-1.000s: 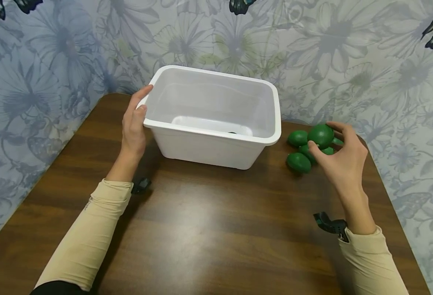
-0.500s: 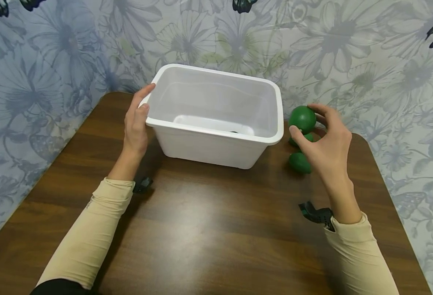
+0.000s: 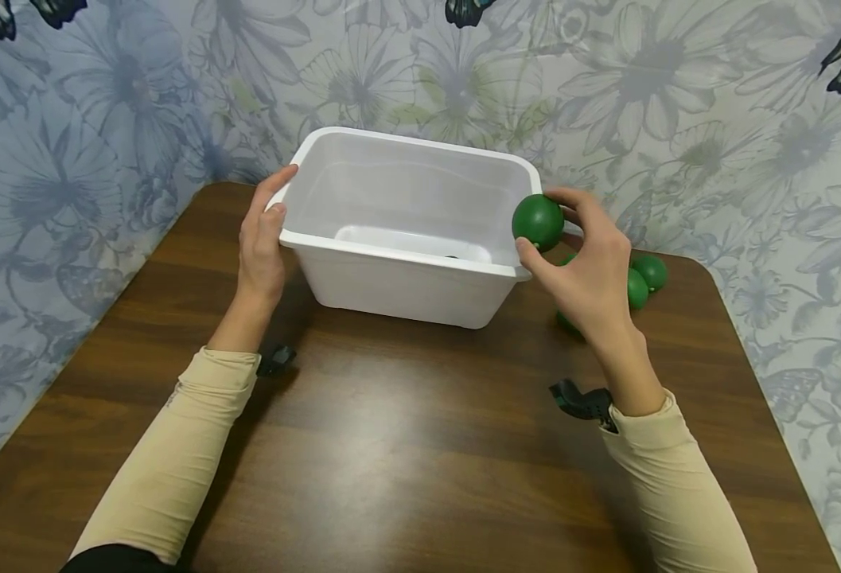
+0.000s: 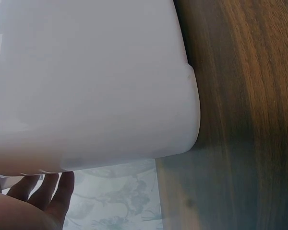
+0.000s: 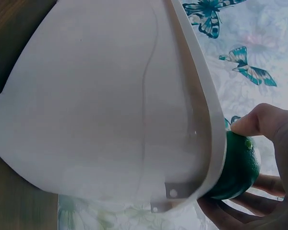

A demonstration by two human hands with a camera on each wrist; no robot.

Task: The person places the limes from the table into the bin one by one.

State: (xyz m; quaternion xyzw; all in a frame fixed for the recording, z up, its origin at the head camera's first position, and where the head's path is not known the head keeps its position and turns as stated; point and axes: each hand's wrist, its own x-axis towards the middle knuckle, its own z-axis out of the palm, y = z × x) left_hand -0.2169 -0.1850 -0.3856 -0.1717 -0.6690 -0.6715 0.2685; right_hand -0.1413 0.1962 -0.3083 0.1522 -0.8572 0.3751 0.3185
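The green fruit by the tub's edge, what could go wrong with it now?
The green fruit is round, so it might slip from the right grip. It's also held by the rim of the white tub, so it could bump that, or drop outside and land on the table.

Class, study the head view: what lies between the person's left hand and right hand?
The white tub lies between the left hand and right hand; the head view also shows a green fruit, gripped by the latter.
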